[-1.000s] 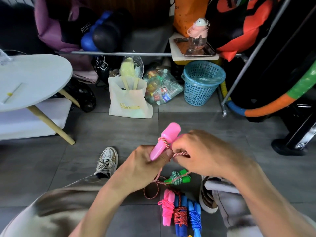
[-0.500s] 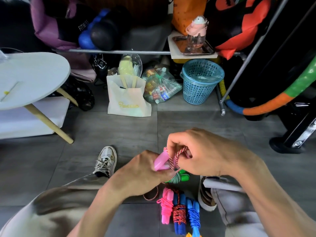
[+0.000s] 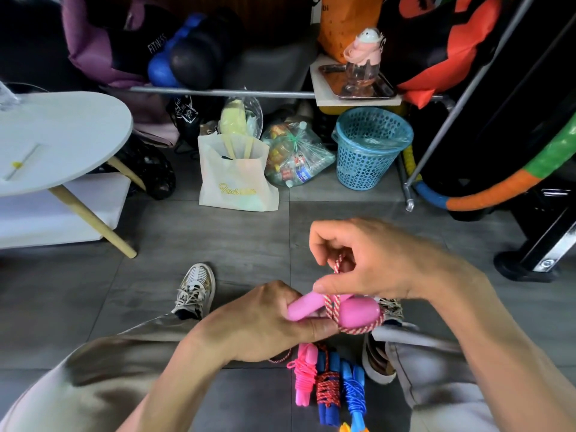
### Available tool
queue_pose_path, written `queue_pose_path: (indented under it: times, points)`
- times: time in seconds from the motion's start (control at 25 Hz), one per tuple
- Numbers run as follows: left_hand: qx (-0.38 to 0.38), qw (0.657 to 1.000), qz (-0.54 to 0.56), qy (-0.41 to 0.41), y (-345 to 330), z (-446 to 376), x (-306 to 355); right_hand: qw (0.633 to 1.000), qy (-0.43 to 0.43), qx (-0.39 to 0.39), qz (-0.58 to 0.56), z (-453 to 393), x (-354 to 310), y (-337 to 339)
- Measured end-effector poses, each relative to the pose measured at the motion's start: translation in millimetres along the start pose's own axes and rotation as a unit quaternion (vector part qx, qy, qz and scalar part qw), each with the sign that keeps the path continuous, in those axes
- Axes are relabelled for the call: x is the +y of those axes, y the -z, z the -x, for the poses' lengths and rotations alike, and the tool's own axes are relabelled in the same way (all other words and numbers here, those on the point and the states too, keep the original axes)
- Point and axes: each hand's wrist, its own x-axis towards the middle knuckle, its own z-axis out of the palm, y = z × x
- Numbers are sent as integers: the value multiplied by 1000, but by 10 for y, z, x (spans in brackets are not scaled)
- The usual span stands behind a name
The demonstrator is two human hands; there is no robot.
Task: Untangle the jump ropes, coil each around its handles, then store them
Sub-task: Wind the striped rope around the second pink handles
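Tipped flat now, pink handles (image 3: 335, 310) sit gripped in left hand (image 3: 261, 322) while right hand (image 3: 371, 263) pinches striped rope (image 3: 336, 269); slack could unravel the coil.

pink handles (image 3: 339, 310) lie level, side by side, a red-white rope (image 3: 335, 302) looped around their middle and trailing toward 7 o'clock. at 6 o'clock on the floor lie three coiled ropes: pink (image 3: 304, 377), red-on-blue (image 3: 327, 391), blue (image 3: 353, 391).
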Motion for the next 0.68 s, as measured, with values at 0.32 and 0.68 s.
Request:
queue_pose_path:
  times: [0.32, 0.68]
  points:
    - [-43, 988, 79, -126, 50, 84, -31, 895, 10, -109, -433, -125, 121, -13]
    - [80, 907, 385, -147, 205, 161, -105, 884, -71, -52, -459, -267, 131, -435]
